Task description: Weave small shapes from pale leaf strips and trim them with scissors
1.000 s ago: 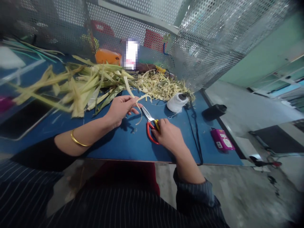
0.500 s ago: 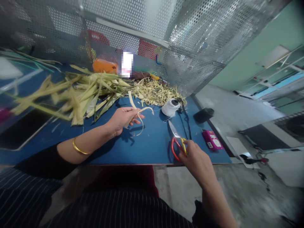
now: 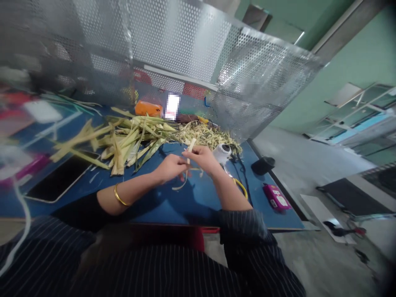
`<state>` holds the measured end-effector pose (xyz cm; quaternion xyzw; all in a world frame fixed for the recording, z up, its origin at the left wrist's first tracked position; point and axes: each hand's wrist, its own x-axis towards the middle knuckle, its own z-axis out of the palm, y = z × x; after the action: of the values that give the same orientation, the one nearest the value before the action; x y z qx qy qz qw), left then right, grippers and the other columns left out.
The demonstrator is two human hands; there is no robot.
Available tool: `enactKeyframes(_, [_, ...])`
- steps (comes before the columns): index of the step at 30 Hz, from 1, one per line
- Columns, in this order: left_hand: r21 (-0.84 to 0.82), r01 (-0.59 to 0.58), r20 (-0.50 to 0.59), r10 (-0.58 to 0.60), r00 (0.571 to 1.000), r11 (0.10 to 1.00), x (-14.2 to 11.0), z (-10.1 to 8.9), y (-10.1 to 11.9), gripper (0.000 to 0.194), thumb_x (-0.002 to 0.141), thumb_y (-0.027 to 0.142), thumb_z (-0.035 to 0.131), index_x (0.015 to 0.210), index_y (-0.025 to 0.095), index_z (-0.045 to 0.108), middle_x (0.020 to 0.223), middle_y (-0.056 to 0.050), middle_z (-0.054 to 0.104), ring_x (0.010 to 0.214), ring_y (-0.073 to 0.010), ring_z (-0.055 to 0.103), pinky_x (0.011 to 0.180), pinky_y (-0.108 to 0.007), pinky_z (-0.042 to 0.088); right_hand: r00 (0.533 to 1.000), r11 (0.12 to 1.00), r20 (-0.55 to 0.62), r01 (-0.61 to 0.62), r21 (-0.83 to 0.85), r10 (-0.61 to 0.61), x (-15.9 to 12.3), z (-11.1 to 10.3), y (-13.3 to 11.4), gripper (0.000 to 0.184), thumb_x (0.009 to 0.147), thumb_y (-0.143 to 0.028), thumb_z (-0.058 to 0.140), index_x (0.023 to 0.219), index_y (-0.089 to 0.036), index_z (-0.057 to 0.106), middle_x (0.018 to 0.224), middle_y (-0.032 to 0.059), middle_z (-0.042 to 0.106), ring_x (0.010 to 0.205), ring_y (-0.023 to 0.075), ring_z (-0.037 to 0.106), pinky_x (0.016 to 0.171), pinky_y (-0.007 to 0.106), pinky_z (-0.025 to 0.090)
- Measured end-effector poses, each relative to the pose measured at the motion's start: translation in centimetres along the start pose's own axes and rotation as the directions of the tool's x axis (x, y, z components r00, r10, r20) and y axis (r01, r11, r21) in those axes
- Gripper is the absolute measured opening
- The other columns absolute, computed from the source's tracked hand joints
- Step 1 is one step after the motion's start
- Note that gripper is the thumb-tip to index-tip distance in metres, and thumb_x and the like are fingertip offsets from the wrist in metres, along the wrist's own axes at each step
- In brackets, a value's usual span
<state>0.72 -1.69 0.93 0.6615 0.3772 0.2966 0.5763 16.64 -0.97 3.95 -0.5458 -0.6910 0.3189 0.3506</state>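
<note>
Above the blue table [image 3: 145,206], my left hand [image 3: 171,168] is closed in a pinch on pale, thin corn husk strips [image 3: 185,179], whose curled ends hang below the fingers. My right hand [image 3: 202,156] meets it and pinches the upper end of a husk strip [image 3: 191,144] between thumb and finger. Scissors [image 3: 241,187] lie on the table, partly hidden behind my right forearm; a yellow handle loop shows. Just beyond my right wrist stands a white thread spool [image 3: 222,152].
Corn husks [image 3: 133,140] are heaped at the back left, beside a pile of husk scraps [image 3: 201,134]. A black phone [image 3: 62,177] lies left. A purple packet [image 3: 276,196] and a black cylinder [image 3: 262,165] sit near the right edge. A perforated metal screen [image 3: 173,41] rises behind.
My right hand has let go of the scissors, leaving them on the table, and has moved up and left to the strips in my left hand. The view has shifted slightly.
</note>
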Motion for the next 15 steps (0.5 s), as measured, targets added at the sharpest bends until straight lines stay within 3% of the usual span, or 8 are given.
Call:
enactKeyframes(2, [0.112,-0.008,-0.002,0.008,1.000,0.994,0.0,-0.8,-0.8,0.025,0.081,0.032,0.060,0.066,0.014,0.069,0.069,-0.008,0.073,0.042,-0.0117,0.058,0.049,-0.022,0.042,0.996,0.974,-0.087,0.000,0.227,0.021,0.9,1.6,0.4,0.031,0.075,-0.047,0.066,0.068,-0.017,0.061,0.049,-0.0077,0.043,0.046,0.0073,0.037,0.047,0.022,0.029])
enactKeyframes(4, [0.138,0.044,-0.041,-0.038,0.998,0.989,0.1,-1.6,-1.5,0.027,0.081,0.032,0.060,0.062,0.015,0.069,0.066,-0.007,0.072,0.041,-0.0119,0.057,0.045,-0.022,0.040,0.972,0.947,-0.236,0.079,0.312,-0.004,0.8,2.8,1.0,0.029,0.080,-0.046,0.062,0.073,-0.018,0.060,0.049,-0.0078,0.045,0.045,0.0082,0.041,0.048,0.023,0.034])
enactKeyframes(7, [-0.076,0.194,-0.134,-0.203,0.970,0.978,0.7,-2.3,-2.2,0.023,0.079,0.029,0.061,0.063,0.015,0.067,0.067,-0.008,0.072,0.040,-0.0121,0.056,0.037,-0.021,0.030,0.914,0.967,-0.365,0.230,0.107,-0.177,-0.7,4.0,2.3,0.023,0.088,-0.041,0.054,0.081,-0.020,0.062,0.059,-0.0027,0.058,0.055,0.0125,0.055,0.059,0.027,0.046])
enactKeyframes(9, [-0.297,0.242,-0.176,-0.302,0.937,0.924,1.2,-2.3,-2.3,0.020,0.078,0.028,0.063,0.063,0.015,0.066,0.066,-0.007,0.070,0.043,-0.0118,0.057,0.035,-0.019,0.028,0.863,0.906,-0.287,0.364,-0.218,-0.416,-1.9,4.6,3.2,0.020,0.092,-0.033,0.051,0.087,-0.021,0.066,0.076,0.0038,0.070,0.071,0.0159,0.064,0.071,0.031,0.049])
enactKeyframes(11, [-0.407,0.239,-0.201,-0.341,0.918,0.882,1.5,-2.2,-2.3,0.019,0.078,0.027,0.064,0.064,0.014,0.066,0.065,-0.006,0.069,0.045,-0.0093,0.055,0.036,-0.017,0.028,0.788,0.719,-0.083,0.507,-0.475,-0.610,-2.7,5.0,4.1,0.019,0.092,-0.025,0.050,0.095,-0.023,0.068,0.089,0.0071,0.074,0.082,0.0181,0.067,0.075,0.033,0.047])
enactKeyframes(13, [-0.492,0.228,-0.202,-0.365,0.909,0.840,1.6,-2.1,-2.2,0.018,0.080,0.027,0.064,0.068,0.013,0.066,0.070,-0.007,0.071,0.047,-0.0072,0.054,0.036,-0.015,0.027,0.709,0.540,0.051,0.579,-0.611,-0.703,-3.2,5.3,4.8,0.023,0.092,-0.019,0.049,0.104,-0.023,0.068,0.095,0.0080,0.075,0.082,0.0187,0.066,0.074,0.033,0.045])
enactKeyframes(15, [-0.585,0.203,-0.201,-0.383,0.901,0.785,1.6,-2.0,-2.2,0.018,0.081,0.026,0.065,0.071,0.011,0.067,0.075,-0.010,0.072,0.051,-0.0070,0.057,0.036,-0.014,0.027,0.676,0.439,0.109,0.583,-0.684,-0.728,-3.3,5.6,5.1,0.025,0.092,-0.017,0.048,0.108,-0.022,0.067,0.096,0.0082,0.075,0.079,0.0189,0.065,0.073,0.034,0.043])
